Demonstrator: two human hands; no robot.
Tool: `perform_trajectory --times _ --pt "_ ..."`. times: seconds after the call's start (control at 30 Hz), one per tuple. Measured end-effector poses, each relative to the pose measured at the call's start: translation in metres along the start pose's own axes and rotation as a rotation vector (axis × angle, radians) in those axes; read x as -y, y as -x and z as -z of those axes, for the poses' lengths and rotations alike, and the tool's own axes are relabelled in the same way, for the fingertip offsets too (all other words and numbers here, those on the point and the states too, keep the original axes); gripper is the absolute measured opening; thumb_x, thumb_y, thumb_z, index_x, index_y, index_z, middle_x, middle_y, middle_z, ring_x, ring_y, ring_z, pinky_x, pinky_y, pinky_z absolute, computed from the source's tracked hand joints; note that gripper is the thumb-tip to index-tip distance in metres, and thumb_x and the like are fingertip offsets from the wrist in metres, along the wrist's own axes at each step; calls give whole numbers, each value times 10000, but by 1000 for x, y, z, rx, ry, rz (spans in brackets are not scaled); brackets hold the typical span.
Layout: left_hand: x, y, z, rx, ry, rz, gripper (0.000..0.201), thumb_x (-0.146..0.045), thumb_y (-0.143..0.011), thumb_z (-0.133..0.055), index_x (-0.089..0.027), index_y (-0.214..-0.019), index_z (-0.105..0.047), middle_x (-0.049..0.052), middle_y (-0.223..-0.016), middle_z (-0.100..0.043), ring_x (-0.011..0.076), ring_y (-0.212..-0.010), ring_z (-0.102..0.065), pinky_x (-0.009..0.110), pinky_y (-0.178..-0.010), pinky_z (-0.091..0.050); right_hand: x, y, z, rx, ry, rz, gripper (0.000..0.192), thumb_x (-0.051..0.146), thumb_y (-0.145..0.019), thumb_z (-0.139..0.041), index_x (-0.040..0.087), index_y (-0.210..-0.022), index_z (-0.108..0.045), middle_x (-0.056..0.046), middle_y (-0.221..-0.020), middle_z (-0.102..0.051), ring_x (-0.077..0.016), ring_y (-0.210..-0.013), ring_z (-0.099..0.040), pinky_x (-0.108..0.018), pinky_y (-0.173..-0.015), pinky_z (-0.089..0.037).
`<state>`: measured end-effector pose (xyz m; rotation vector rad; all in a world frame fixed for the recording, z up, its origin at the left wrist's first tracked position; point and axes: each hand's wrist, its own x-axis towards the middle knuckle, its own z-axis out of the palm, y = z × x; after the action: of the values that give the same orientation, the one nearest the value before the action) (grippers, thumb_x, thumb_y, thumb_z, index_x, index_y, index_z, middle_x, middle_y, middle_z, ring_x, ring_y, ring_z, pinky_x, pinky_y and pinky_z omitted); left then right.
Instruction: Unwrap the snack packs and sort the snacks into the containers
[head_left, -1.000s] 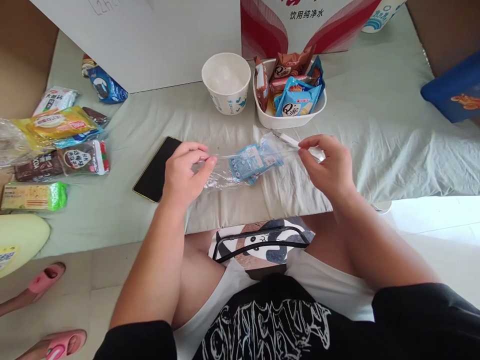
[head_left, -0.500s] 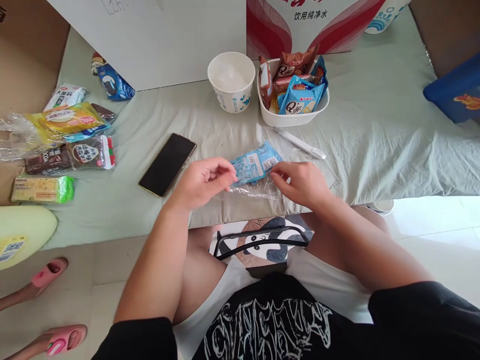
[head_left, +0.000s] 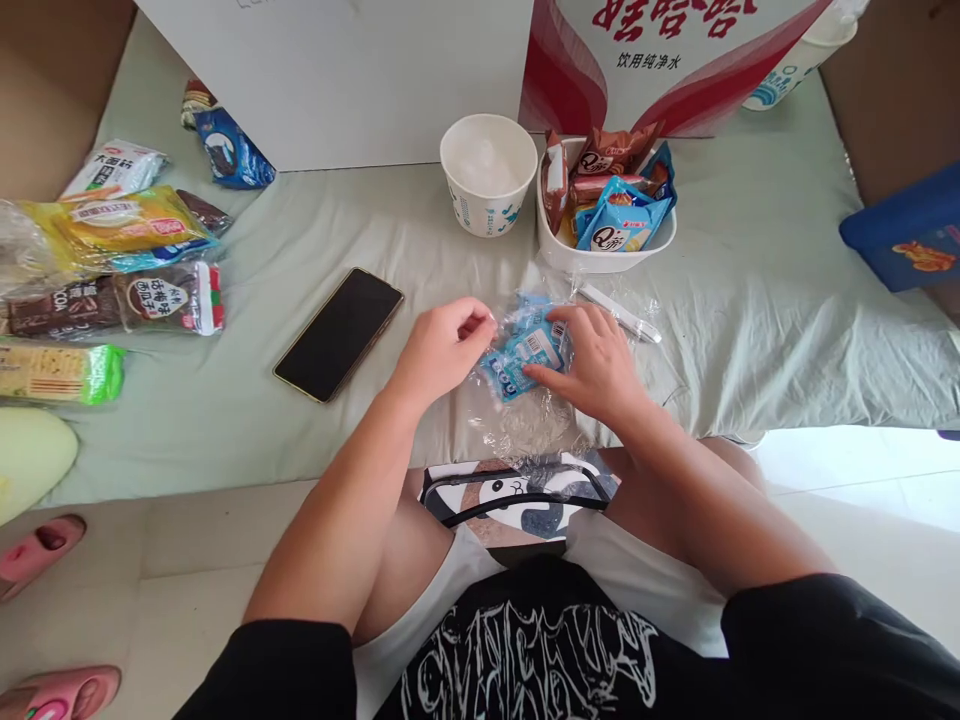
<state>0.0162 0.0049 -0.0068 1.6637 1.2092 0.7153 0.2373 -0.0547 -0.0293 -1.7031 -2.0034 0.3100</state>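
- The blue snack packet sits inside a clear plastic bag, on the pale green sheet, right in front of the person.
- The left hand is on the left side of the packet. Its fingers are curled shut and pinch the edge of the clear bag.
- The right hand is on the right side. Its fingers lie on top of the packet and press it through the bag, with the thumb tucked at the near edge.
- The clear bag is crinkled. Part of it hangs off the near edge of the sheet, down toward the panda bag on the person's lap.
- A white pen lies just behind the right hand.
- A black phone lies flat on the sheet, to the left of the left hand.
- A white paper cup stands farther back. Beside it is a white bowl full of snack packets.
- More snacks lie in a pile far off on the left side of the sheet.
- Pink slippers are on the floor at the bottom left.
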Motion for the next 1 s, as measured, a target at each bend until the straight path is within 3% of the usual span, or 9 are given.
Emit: perform_trajectory --times 0.17,0.27,0.37,0.6,0.73,0.83,1.0 --pt "10 -6 4 -182 68 62 117 -300 -855 -670 -216 -775 -661 11 -713 -712 157 -622 -632 268 -579 -478 -9 1 5 63 -56 -24 717 459 -789 -774 206 -1412 -526 -143 -1172 -628 -351 -1088 -621 -561 -971 -534" --pt "12 -8 -1 -131 105 129 85 -281 -842 -689 -225 -788 -654 10 -728 -703 163 -618 -636 265 -548 -469 -9 4 4 71 -120 -57 707 401 -760 -776 219 -1394 -521 -146 -1238 -582 -335 -1142 -615 -532 -958 -559" --pt "2 -6 -11 -40 289 224 91 -248 -842 -705 -229 -791 -631 -4 -714 -668 146 -588 -606 251 -523 -457 -6 6 -1 33 -195 -59 625 345 -747 -750 232 -1313 -511 -149 -1294 -592 -328 -1204 -606 -511 -970 -564" --pt "-19 -1 -30 -122 702 440 146 -191 -843 -668 -195 -721 -587 -25 -655 -591 98 -564 -529 203 -492 -362 1 6 -1 18 -258 -67 755 345 -768 -772 234 -1439 -446 -157 -1320 -609 -321 -1201 -619 -510 -988 -557" --pt "-22 -7 -32 -261 798 412 120 -180 -815 -654 -187 -713 -592 -19 -665 -610 97 -572 -552 201 -499 -388 -1 6 -2 -45 -238 -53 448 311 -771 -780 263 -1172 -586 -120 -1189 -609 -327 -1213 -595 -510 -996 -547" --pt "-24 -14 -27 -331 949 442 146 -155 -807 -616 -185 -674 -565 -28 -634 -563 89 -546 -530 201 -497 -389 -2 6 -1 -72 -298 12 262 284 -803 -759 261 -982 -569 -83 -1066 -630 -285 -1073 -639 -464 -935 -559" --pt "-14 -27 -13 -526 1046 439 246 -85 -760 -581 -191 -569 -468 -57 -560 -422 68 -477 -382 194 -455 -287 -1 20 28 -60 -406 192 223 261 -827 -773 255 -857 -552 -59 -1046 -678 -221 -949 -683 -381 -828 -566"
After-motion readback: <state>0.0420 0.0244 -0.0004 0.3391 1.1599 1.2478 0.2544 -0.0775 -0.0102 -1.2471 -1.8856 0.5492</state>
